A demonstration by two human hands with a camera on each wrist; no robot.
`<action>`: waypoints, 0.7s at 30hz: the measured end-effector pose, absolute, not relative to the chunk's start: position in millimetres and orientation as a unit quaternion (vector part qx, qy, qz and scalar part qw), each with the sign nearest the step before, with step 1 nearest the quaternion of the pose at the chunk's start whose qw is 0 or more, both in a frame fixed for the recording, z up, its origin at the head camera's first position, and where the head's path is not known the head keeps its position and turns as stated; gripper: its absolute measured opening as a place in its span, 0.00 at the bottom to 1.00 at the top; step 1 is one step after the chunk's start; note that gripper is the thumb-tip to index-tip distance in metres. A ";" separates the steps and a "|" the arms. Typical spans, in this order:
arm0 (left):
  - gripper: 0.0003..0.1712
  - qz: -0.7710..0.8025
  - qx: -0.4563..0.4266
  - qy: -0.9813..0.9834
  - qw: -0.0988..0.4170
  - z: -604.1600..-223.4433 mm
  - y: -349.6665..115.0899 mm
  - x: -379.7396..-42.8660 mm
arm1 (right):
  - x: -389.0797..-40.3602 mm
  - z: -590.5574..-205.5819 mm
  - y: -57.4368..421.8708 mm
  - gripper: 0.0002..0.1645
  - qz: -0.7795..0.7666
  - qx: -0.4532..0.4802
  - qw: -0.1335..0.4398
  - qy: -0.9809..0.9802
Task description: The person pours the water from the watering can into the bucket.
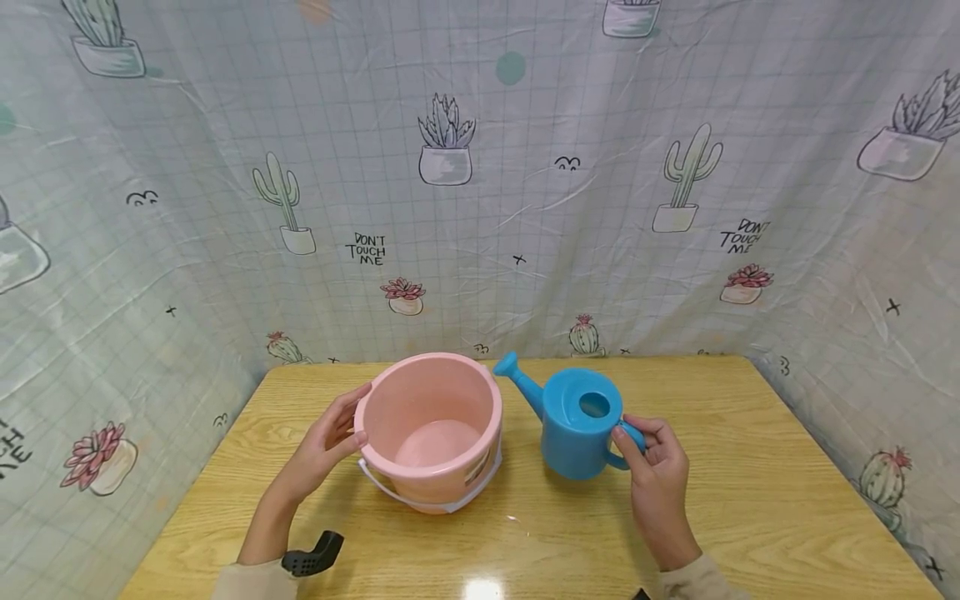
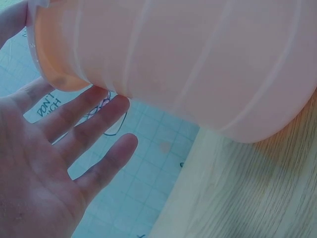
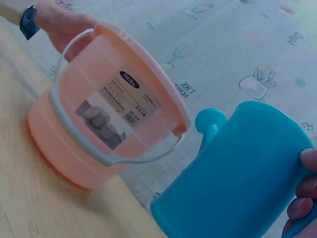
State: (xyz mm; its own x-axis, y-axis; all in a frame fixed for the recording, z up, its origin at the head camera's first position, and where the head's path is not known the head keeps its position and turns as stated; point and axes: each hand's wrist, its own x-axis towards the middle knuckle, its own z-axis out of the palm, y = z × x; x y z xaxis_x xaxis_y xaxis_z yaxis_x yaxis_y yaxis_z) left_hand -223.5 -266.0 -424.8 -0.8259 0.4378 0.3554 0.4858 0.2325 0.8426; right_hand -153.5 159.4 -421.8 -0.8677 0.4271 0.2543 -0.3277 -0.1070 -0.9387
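A pink plastic bucket [image 1: 431, 379] stands on the table, mouth up, its pale handle [image 1: 450, 506] hanging down the near side. At its left side is my left hand [image 1: 322, 446], thumb and index finger at the rim; the left wrist view shows the fingers extended, some fingertips [image 2: 121, 101] touching the outer wall. My right hand [image 1: 660, 471] grips the handle of a blue watering can [image 1: 573, 446], thumb on top. The can is held right of the bucket, its spout [image 1: 525, 387] pointing left toward the bucket's rim. A printed label [image 3: 119, 109] shows on the bucket in the right wrist view.
Beneath everything is a light wood table [image 1: 765, 500]. A grid-patterned curtain [image 1: 510, 208] with cactus prints hangs behind the table and along both sides. A black strap piece [image 1: 313, 557] sits at my left wrist.
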 end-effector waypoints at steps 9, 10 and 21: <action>0.36 -0.547 -0.298 -0.782 0.023 -426.4 -265.4 -224.1 | -150.1 -412.9 159.1 0.11 0.741 -0.049 0.240 -0.625; 0.36 -0.547 -0.298 -0.782 0.023 -426.5 -265.3 -223.9 | -149.6 -412.3 159.3 0.12 0.741 -0.048 0.238 -0.626; 0.36 -0.545 -0.296 -0.784 0.028 -426.4 -265.6 -221.9 | -143.9 -405.5 159.0 0.14 0.739 -0.027 0.223 -0.635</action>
State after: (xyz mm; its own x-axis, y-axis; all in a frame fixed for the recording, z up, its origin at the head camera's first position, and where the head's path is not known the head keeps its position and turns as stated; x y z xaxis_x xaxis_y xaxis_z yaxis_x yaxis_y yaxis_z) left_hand -221.9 -265.6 -426.4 -0.8228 0.4340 0.3669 0.4948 0.2296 0.8381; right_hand -143.9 159.0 -405.5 -0.8992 0.3633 0.2439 -0.2959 -0.0939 -0.9506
